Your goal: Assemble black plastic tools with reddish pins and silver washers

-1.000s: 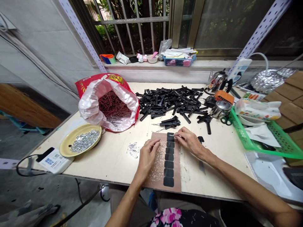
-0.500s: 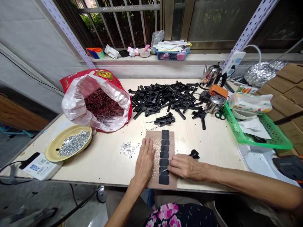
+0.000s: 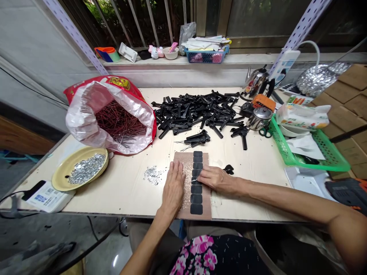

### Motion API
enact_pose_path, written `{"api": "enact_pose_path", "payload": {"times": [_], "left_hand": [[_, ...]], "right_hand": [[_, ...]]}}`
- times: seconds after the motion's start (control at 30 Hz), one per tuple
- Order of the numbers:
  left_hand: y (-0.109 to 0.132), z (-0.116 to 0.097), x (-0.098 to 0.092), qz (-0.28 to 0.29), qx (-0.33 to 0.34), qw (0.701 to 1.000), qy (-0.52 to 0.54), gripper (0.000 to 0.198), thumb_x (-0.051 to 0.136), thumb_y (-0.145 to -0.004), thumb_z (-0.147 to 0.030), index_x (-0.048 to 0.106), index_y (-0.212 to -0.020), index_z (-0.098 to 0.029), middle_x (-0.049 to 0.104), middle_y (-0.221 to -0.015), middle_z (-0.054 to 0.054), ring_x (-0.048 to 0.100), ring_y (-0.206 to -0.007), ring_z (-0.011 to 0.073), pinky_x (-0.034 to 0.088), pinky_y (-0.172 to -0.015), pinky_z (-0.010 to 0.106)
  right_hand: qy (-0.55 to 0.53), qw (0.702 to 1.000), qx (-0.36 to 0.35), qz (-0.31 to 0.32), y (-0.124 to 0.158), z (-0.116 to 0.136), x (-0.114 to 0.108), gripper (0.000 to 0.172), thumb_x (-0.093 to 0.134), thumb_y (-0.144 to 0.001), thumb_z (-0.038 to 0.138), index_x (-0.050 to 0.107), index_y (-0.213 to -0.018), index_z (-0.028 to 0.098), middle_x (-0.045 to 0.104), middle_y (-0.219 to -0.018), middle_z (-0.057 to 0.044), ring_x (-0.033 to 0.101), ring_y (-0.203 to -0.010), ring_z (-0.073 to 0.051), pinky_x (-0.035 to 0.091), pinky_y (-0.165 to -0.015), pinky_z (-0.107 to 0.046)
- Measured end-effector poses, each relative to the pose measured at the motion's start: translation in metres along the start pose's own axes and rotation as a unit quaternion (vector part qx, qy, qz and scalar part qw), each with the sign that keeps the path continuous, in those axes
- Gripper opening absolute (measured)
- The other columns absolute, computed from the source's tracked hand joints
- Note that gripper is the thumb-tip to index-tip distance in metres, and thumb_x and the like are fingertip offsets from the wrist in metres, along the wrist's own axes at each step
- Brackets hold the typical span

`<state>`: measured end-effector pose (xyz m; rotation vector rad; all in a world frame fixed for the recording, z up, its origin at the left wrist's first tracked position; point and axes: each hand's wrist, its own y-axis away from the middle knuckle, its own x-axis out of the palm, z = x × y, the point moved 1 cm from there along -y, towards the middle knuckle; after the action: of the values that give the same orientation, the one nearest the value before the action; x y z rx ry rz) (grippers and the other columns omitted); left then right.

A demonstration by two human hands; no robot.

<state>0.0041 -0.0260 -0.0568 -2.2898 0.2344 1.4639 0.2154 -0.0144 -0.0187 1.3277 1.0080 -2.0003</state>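
Note:
My left hand (image 3: 173,187) lies flat with its fingers stretched out on the left side of a brown board (image 3: 205,212). Pale specks cover the part of the board beside its fingers. A column of black rounded patches (image 3: 196,199) runs down the board's right half. My right hand (image 3: 216,178) is closed over the right edge, gripping a black-handled tool (image 3: 228,169). A thin metal tip shows at the fingertips, over a patch near the middle of the column. The fingers hide most of the tool's length.
Small silvery pieces (image 3: 153,175) lie left of the board; more fill a yellow dish (image 3: 59,183). A red sack (image 3: 147,110) holds reddish-brown thin rods. Black plastic parts (image 3: 197,110) are heaped behind. At right stand a green basket (image 3: 312,162), a kettle (image 3: 255,82) and cardboard boxes (image 3: 355,84).
My right hand has moved up the column of patches, away from my body, with the tool still in it. My left hand stays flat on the board. The whole view has shifted slightly.

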Motion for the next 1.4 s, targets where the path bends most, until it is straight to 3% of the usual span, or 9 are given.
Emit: {"api": "enact_pose_path", "payload": {"times": [0.13,0.33,0.47,0.57,0.67,0.77,0.87,1.1,1.4], "left_hand": [[0.0,-0.002,-0.002,0.004,0.002,1.0,-0.01,0.047,0.028,-0.096,-0.026,0.031,-0.139,-0.008,0.028,-0.148,0.016,0.009,-0.14,0.0237,0.027,-0.112,0.047],[0.002,0.0,0.0,-0.003,-0.005,1.0,-0.015,0.046,0.026,-0.096,-0.024,0.03,-0.14,-0.01,0.029,-0.148,0.015,0.011,-0.14,0.023,0.029,-0.111,0.046],[0.005,0.002,0.007,-0.016,-0.02,1.0,-0.015,0.046,0.026,-0.096,-0.024,0.031,-0.14,-0.012,0.031,-0.148,0.014,0.015,-0.139,0.0235,0.03,-0.11,0.047],[0.005,0.001,0.009,-0.024,-0.027,0.999,-0.004,0.046,0.028,-0.096,-0.025,0.032,-0.139,-0.012,0.031,-0.147,0.014,0.017,-0.139,0.0255,0.032,-0.109,0.048],[0.001,-0.001,-0.005,-0.057,-0.025,0.998,0.013,0.043,0.033,-0.094,-0.026,0.039,-0.135,-0.014,0.034,-0.146,0.013,0.023,-0.137,0.0271,0.036,-0.106,0.048],[-0.002,0.01,-0.036,-0.14,-0.074,0.987,0.005,0.035,0.038,-0.093,-0.026,0.054,-0.122,-0.015,0.046,-0.135,0.014,0.036,-0.13,0.0284,0.039,-0.102,0.047],[0.001,0.037,-0.067,-0.194,-0.142,0.97,-0.029,0.029,0.042,-0.091,-0.029,0.065,-0.106,-0.019,0.06,-0.106,0.012,0.051,-0.105,0.0287,0.046,-0.089,0.045],[0.017,0.09,-0.079,-0.119,-0.154,0.98,-0.039,0.026,0.046,-0.09,-0.03,0.068,-0.101,-0.019,0.062,-0.085,0.008,0.05,-0.084,0.0244,0.045,-0.074,0.036],[-0.019,0.076,-0.068,-0.011,-0.133,0.981,-0.143,0.025,0.047,-0.087,-0.024,0.071,-0.079,-0.021,0.058,-0.079,0.01,0.045,-0.08,0.0262,0.039,-0.063,0.036]], "right_hand": [[-0.018,1.0,0.004,-0.001,0.003,0.009,-0.001,0.025,0.036,-0.095,0.014,0.061,-0.096,0.013,0.057,-0.083,-0.007,0.048,-0.08,-0.016,0.042,-0.069,-0.028],[-0.018,0.979,0.201,-0.013,0.061,-0.016,-0.029,0.025,0.041,-0.096,0.027,0.064,-0.094,0.018,0.06,-0.085,-0.006,0.051,-0.079,-0.016,0.041,-0.068,-0.029],[0.05,0.968,0.24,0.043,0.089,-0.034,-0.049,0.024,0.046,-0.093,0.033,0.067,-0.087,0.024,0.062,-0.081,-0.004,0.053,-0.077,-0.018,0.037,-0.067,-0.032],[0.074,0.971,0.228,-0.011,0.053,-0.045,-0.049,0.024,0.046,-0.093,0.034,0.067,-0.093,0.022,0.064,-0.087,-0.005,0.053,-0.08,-0.019,0.036,-0.069,-0.031],[0.078,0.976,0.193,-0.067,-0.019,-0.056,-0.034,0.026,0.043,-0.095,0.033,0.066,-0.098,0.02,0.065,-0.09,-0.006,0.051,-0.082,-0.018,0.036,-0.069,-0.03],[0.121,0.98,0.154,-0.042,-0.09,-0.069,-0.008,0.026,0.044,-0.094,0.033,0.067,-0.094,0.021,0.064,-0.088,-0.005,0.048,-0.084,-0.019,0.032,-0.072,-0.03],[0.17,0.976,0.135,0.015,-0.131,-0.079,0.018,0.024,0.05,-0.091,0.035,0.068,-0.086,0.02,0.062,-0.087,-0.006,0.046,-0.086,-0.02,0.029,-0.073,-0.032],[0.194,0.971,0.138,0.018,-0.135,-0.081,0.031,0.022,0.044,-0.091,0.014,0.065,-0.083,0.014,0.061,-0.081,-0.009,0.045,-0.081,-0.021,0.028,-0.068,-0.032],[0.082,0.97,0.158,-0.163,-0.113,-0.049,-0.009,0.026,0.039,-0.096,0.027,0.062,-0.107,0.021,0.057,-0.091,-0.006,0.053,-0.082,-0.016,0.039,-0.064,-0.024]]}}
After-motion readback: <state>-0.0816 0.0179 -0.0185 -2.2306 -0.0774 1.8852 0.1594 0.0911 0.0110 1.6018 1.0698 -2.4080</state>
